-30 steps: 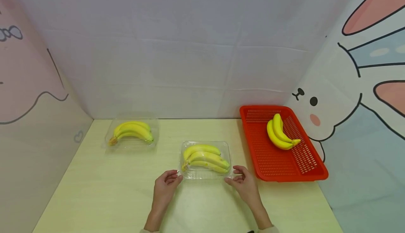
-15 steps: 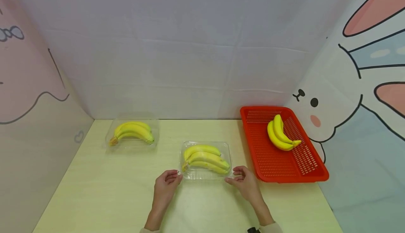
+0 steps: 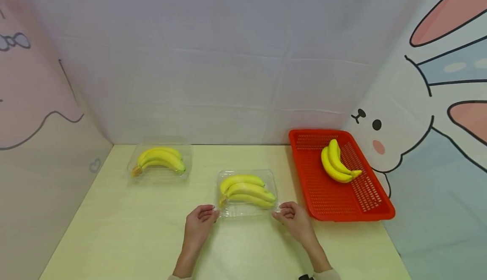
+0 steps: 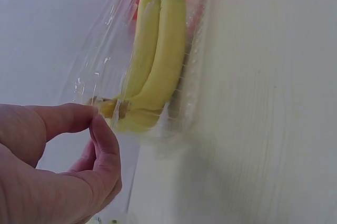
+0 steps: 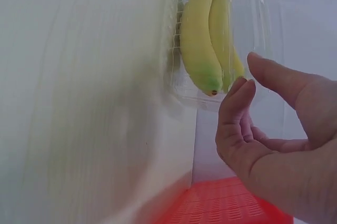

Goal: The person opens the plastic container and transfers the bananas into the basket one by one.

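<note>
A clear plastic box [image 3: 243, 211] with several yellow bananas [image 3: 249, 190] inside lies at the middle of the table, its lid down over them. My left hand [image 3: 199, 221] pinches the box's near left corner between thumb and index finger; the left wrist view shows the fingertips meeting at the rim beside the banana stems [image 4: 110, 108]. At the near right corner, my right hand [image 3: 296, 223] holds the rim, thumb and curled index finger on either side of that corner. A small gap shows between those fingertips in the right wrist view, by a banana's greenish tip [image 5: 208, 83].
Another clear box [image 3: 186, 174] with bananas [image 3: 160, 159] sits at the back left. To the right, a red plastic basket [image 3: 316, 195] contains a small bunch of bananas [image 3: 336, 164]. A white cloth wall [image 3: 228, 81] rises behind the pale table [image 3: 125, 229].
Both hands stay at the box's near corners with hardly any motion. The whole view shifts very slightly; the right hand's fingertips move a touch.
</note>
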A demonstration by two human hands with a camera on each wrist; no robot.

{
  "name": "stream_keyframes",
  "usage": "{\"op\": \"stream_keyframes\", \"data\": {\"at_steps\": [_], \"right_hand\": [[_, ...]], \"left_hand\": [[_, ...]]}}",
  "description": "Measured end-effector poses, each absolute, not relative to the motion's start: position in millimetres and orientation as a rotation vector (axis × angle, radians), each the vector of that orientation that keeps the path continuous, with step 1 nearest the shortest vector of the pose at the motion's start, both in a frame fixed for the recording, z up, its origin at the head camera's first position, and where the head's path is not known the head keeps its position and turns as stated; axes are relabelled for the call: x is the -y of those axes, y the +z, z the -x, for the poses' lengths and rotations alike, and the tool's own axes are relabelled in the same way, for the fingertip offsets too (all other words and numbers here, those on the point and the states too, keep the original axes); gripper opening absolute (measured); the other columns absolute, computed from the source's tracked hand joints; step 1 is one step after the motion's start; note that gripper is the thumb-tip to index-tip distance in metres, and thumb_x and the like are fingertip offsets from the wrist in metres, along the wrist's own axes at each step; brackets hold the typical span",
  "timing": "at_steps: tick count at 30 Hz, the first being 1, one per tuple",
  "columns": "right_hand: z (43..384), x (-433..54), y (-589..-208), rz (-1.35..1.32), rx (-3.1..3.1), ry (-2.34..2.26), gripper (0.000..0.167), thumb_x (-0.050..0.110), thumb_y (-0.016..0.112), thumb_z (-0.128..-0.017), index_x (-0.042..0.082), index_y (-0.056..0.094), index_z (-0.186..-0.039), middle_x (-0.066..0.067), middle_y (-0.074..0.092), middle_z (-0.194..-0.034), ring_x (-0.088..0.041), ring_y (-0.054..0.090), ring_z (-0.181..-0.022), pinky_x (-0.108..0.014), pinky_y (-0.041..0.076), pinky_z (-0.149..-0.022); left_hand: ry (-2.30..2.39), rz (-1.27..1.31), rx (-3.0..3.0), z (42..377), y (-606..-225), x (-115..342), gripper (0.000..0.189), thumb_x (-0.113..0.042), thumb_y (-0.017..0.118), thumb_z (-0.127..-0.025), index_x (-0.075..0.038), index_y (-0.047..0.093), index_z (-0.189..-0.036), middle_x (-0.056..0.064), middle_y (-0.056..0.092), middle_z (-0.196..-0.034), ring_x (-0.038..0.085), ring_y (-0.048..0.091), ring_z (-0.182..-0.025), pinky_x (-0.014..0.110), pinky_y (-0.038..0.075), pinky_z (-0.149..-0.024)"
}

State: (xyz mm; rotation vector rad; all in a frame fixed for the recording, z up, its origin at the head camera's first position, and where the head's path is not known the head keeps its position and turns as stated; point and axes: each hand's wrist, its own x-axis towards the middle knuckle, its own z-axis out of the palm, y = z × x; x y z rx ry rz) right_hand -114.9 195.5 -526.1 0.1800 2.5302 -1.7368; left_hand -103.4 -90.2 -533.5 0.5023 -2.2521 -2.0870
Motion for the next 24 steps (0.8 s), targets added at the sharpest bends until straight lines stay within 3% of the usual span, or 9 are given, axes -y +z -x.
{"op": "stream_keyframes", "data": {"at_steps": [10,14,19,24], "right_hand": [[117,-196,-529,0.026,-2.831,-1.605,0.04,-0.003,0.084,-0.081,0.0,0.063,-0.115,-0.01,0.067,-0.095,-0.017,0.064,-0.078,-0.024,0.056,-0.07],[117,-196,-531,0.173,-2.998,-1.551,0.03,-0.006,0.083,-0.08,0.003,0.068,-0.105,-0.009,0.069,-0.095,-0.019,0.066,-0.075,-0.029,0.057,-0.068],[120,-196,-530,0.295,-3.13,-1.507,0.022,-0.004,0.084,-0.08,0.004,0.072,-0.097,-0.006,0.069,-0.093,-0.017,0.066,-0.074,-0.03,0.057,-0.065],[124,-196,-527,0.414,-3.217,-1.501,0.022,-0.005,0.086,-0.077,0.004,0.073,-0.092,-0.007,0.067,-0.09,-0.018,0.065,-0.075,-0.033,0.058,-0.064]], "left_hand": [[-2.116,-0.505,2.242,105,-532,91,0.026,0.0,0.075,-0.09,0.012,0.065,-0.111,0.012,0.068,-0.093,0.012,0.066,-0.076,0.02,0.056,-0.066],[-2.12,-0.495,2.234,107,-531,90,0.025,-0.006,0.072,-0.095,0.01,0.065,-0.112,0.012,0.069,-0.093,0.016,0.066,-0.077,0.022,0.056,-0.065],[-2.129,-0.491,2.191,111,-530,90,0.03,-0.016,0.057,-0.107,0.012,0.065,-0.112,0.015,0.069,-0.091,0.016,0.065,-0.074,0.022,0.056,-0.063],[-2.085,-0.519,2.205,118,-535,90,0.03,-0.015,0.056,-0.107,0.012,0.064,-0.115,0.018,0.069,-0.094,0.015,0.064,-0.074,0.021,0.054,-0.061]]}}
